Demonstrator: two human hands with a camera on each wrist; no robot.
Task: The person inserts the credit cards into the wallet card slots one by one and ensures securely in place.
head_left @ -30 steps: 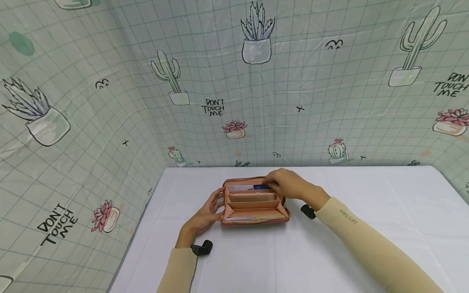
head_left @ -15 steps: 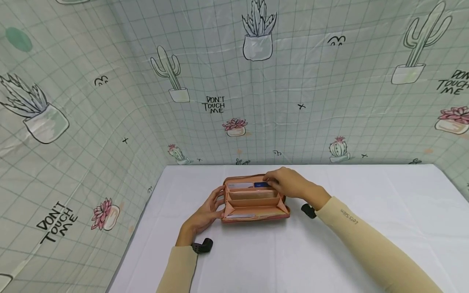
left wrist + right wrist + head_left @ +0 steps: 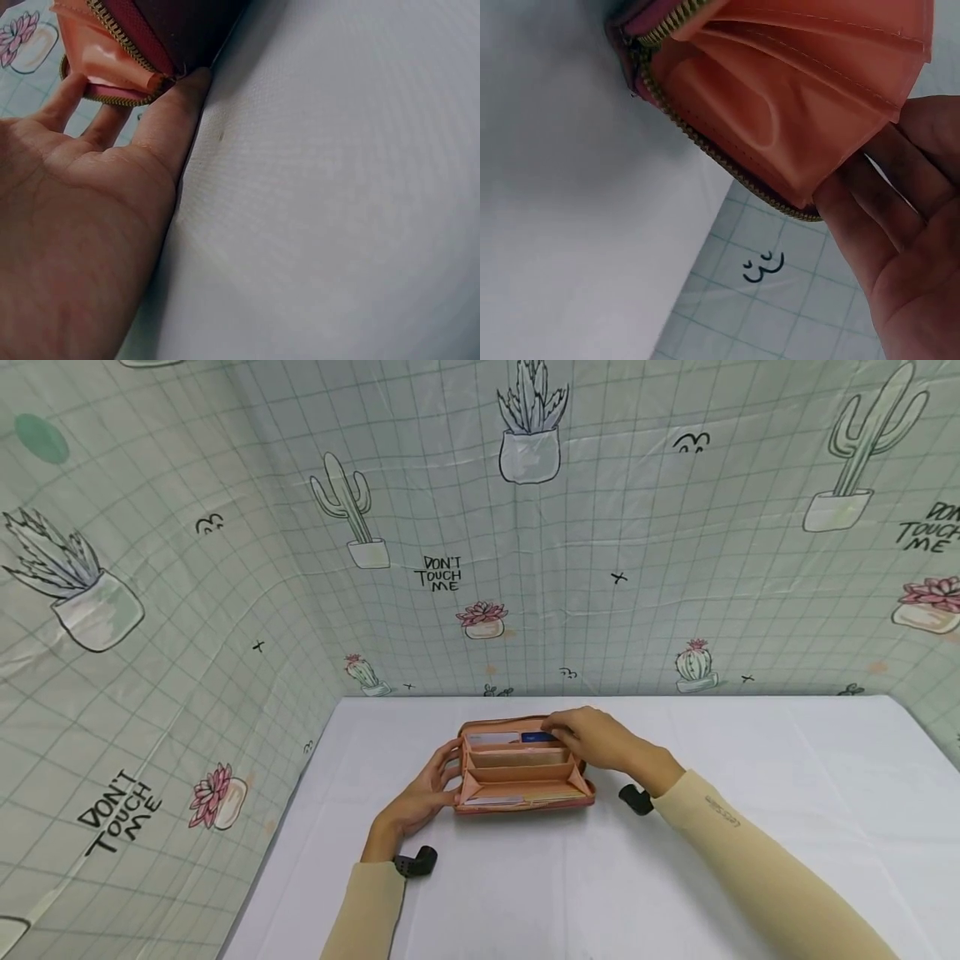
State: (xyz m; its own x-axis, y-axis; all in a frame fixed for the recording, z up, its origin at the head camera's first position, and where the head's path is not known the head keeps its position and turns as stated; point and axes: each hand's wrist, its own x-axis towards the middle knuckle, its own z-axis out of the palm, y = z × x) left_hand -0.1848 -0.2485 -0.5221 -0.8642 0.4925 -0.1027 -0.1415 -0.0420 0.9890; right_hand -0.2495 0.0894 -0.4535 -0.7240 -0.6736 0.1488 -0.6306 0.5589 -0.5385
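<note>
A salmon-orange zip wallet [image 3: 525, 809] stands spread on the table, its pleated compartments facing up. My left hand [image 3: 417, 797] holds its left end; in the left wrist view the thumb [image 3: 178, 112] touches the front corner by the brass zipper [image 3: 124, 37]. At the back right, my right hand [image 3: 602, 741] grips the wallet's rear side, fingertips partly hidden by the folds. Beside those fingertips a blue card [image 3: 536, 737] sits in the rear compartment, next to a whitish card [image 3: 492, 739]. A tan insert [image 3: 520, 761] shows in the middle, with thin papers [image 3: 495, 800] along the front.
A white cloth covers the table [image 3: 517, 893]. Behind it and to the left hangs a grid-patterned curtain [image 3: 600, 635] with cactus drawings. Small black wrist cameras, one on the left wrist [image 3: 417, 862] and one on the right [image 3: 636, 799], sit close to the table.
My right hand has shifted very slightly right and down at the wallet's back corner. My left hand keeps its hold. The head view tilts slightly.
</note>
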